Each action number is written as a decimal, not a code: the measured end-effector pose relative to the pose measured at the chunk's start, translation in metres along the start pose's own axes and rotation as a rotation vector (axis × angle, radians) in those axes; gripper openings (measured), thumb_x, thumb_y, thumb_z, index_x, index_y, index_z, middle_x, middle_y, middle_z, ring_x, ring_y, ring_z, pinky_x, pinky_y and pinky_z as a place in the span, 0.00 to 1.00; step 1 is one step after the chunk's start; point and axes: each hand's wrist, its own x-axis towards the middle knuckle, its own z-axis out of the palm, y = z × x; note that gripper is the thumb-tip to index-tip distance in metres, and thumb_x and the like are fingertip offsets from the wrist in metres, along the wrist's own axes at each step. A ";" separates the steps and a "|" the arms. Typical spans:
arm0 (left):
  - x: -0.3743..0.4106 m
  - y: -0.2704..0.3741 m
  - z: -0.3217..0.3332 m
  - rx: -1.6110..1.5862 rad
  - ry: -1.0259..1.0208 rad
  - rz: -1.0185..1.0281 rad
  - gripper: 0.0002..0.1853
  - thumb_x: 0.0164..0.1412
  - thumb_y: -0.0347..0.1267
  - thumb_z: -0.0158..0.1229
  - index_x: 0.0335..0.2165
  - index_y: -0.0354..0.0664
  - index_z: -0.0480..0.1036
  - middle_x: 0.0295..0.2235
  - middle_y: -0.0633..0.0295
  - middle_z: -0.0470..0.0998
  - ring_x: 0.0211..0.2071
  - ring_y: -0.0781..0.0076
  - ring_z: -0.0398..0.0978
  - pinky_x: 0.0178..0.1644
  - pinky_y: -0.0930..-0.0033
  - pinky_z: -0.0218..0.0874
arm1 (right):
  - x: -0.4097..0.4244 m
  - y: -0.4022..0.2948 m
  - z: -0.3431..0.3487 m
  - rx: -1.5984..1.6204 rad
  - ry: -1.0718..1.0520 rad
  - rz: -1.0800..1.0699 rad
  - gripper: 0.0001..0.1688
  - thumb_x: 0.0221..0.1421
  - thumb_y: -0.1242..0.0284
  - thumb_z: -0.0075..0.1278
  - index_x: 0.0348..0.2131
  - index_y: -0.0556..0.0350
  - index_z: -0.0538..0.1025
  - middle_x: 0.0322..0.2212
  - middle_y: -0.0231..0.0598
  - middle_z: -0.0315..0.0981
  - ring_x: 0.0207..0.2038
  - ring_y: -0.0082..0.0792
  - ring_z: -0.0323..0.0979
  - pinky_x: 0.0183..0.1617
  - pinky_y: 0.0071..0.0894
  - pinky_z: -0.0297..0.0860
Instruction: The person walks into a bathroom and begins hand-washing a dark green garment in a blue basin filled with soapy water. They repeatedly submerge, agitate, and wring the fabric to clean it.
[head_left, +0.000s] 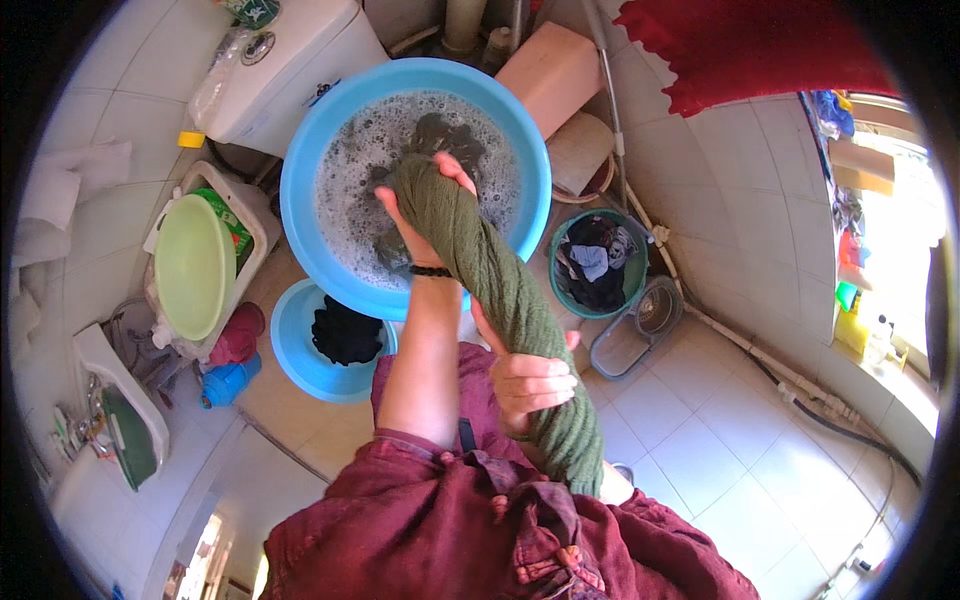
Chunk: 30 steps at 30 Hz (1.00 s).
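Note:
A twisted green knitted garment (517, 300) runs slantwise from over the wash basin down to my lap. My left hand (420, 221), with a black braided band at its wrist, grips the upper end just above the suds. Lower down, the fingers of my right hand (531, 386) wrap around the twisted cloth. Beneath my left hand, a large blue basin (296, 225) holds foamy grey water. Dark cloth (450, 139) shows through the bubbles there; how far it reaches under the water is hidden.
At lower left a smaller blue basin (289, 375) holds black cloth. To the right stand a green tub (559, 289) of clothes and a grey plastic stool (611, 356). A toilet cistern (300, 82), a pale green basin (193, 266) and a sink (154, 412) line the left side.

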 end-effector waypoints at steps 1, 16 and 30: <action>0.001 0.012 0.004 0.142 -0.053 -0.047 0.39 0.45 0.43 0.63 0.49 0.32 0.56 0.42 0.55 0.65 0.45 0.63 0.64 0.48 0.58 0.59 | 0.006 0.004 0.012 -0.028 0.052 -0.031 0.30 0.42 0.59 0.54 0.38 0.57 0.59 0.21 0.33 0.58 0.19 0.22 0.59 0.22 0.20 0.61; 0.050 0.048 0.049 3.172 0.567 -0.218 0.33 0.49 0.37 0.57 0.48 0.27 0.56 0.36 0.44 0.74 0.37 0.57 0.74 0.38 0.63 0.66 | 0.050 -0.090 0.014 -1.725 1.644 0.469 0.20 0.37 0.60 0.53 0.25 0.61 0.76 0.21 0.44 0.72 0.28 0.35 0.72 0.33 0.31 0.67; 0.034 0.062 0.075 1.717 0.462 -0.711 0.29 0.52 0.37 0.52 0.49 0.31 0.58 0.47 0.49 0.68 0.47 0.61 0.68 0.50 0.57 0.59 | 0.005 -0.055 0.053 -0.587 1.224 -0.005 0.19 0.46 0.64 0.51 0.32 0.61 0.68 0.25 0.38 0.66 0.23 0.28 0.65 0.30 0.24 0.65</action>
